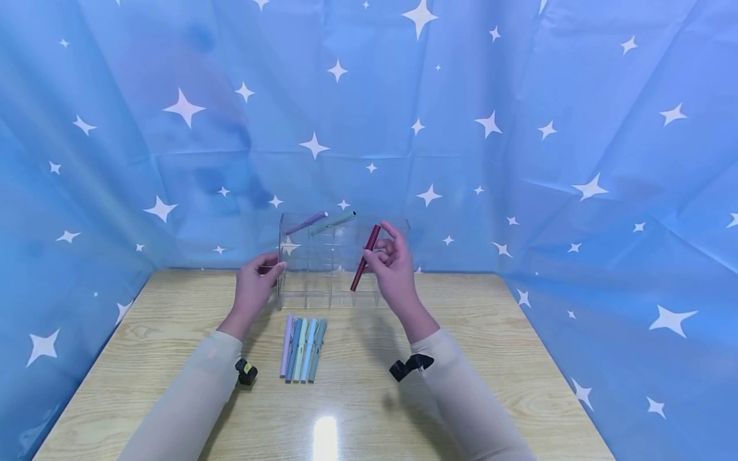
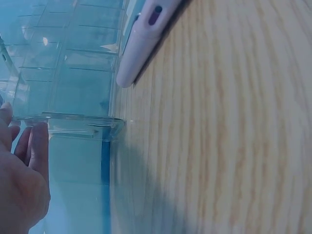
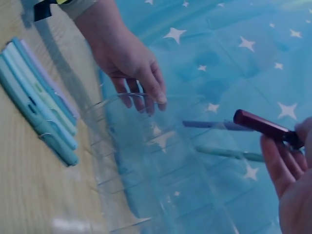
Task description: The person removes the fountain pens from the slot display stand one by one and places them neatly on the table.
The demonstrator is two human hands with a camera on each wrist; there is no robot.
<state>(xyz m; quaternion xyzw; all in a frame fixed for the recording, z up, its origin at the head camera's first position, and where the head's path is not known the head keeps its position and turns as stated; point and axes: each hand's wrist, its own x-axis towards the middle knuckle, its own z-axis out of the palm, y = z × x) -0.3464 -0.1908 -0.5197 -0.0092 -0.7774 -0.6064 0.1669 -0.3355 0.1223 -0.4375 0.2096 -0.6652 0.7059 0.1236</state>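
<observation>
A clear compartmented organizer (image 1: 319, 282) stands at the table's back edge. My left hand (image 1: 256, 288) grips its left side, thumb in front and fingers behind, as the left wrist view also shows. In my right hand (image 1: 398, 269) a dark red pen (image 1: 366, 257) is pinched, tilted, in front of the organizer's right part. The right wrist view shows the red pen (image 3: 263, 126) above the clear compartments. A purple pen (image 1: 307, 222) and a pale green pen (image 1: 334, 223) lean in the organizer's upper left compartments.
Several pens (image 1: 302, 351) in purple, blue, green and teal lie side by side on the wooden table (image 1: 473, 384) in front of the organizer. A blue curtain with white stars (image 1: 438, 128) hangs behind and on both sides.
</observation>
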